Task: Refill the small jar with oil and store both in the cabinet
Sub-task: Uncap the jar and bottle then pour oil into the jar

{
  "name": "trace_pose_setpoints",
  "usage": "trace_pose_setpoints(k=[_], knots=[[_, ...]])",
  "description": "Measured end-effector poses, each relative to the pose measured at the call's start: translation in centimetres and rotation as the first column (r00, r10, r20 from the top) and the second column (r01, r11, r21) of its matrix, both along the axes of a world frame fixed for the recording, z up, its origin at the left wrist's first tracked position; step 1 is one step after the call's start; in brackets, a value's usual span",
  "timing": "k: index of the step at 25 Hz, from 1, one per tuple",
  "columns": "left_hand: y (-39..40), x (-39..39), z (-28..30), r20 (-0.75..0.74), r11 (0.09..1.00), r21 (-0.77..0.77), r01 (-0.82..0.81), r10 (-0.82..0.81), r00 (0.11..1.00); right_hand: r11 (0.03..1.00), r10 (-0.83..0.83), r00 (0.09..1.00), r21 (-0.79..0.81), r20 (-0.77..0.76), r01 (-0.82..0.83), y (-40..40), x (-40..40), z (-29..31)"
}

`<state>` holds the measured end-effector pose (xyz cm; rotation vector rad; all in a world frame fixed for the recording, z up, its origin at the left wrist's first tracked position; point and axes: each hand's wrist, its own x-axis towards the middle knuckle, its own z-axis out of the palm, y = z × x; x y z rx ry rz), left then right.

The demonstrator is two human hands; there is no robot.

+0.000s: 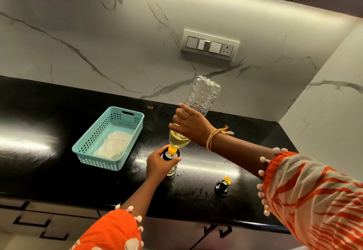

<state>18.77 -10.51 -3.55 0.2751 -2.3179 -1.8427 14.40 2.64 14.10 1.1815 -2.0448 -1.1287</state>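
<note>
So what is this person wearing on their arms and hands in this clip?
Both arms have loose orange-and-cream patterned sleeves edged with small pale pompoms, the left sleeve and right sleeve alike. The right wrist carries a tied band of orange and cream threads. Both hands are bare; no rings or gloves are visible.

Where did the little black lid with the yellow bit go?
In the head view the black lid stands on the black counter, near its front edge, to the right of the small jar and just left of the right sleeve.
</note>
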Motion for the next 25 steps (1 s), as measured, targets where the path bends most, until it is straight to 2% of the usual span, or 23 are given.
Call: trace_pose_setpoints(k=[25], knots=[[0.08,-0.26,-0.24,0.012,0.999,-0.046,-0.024,0.024,1.0,0.999,0.012,1.0,0.031,0.0,-0.012,-0.79,0.33,0.4]])
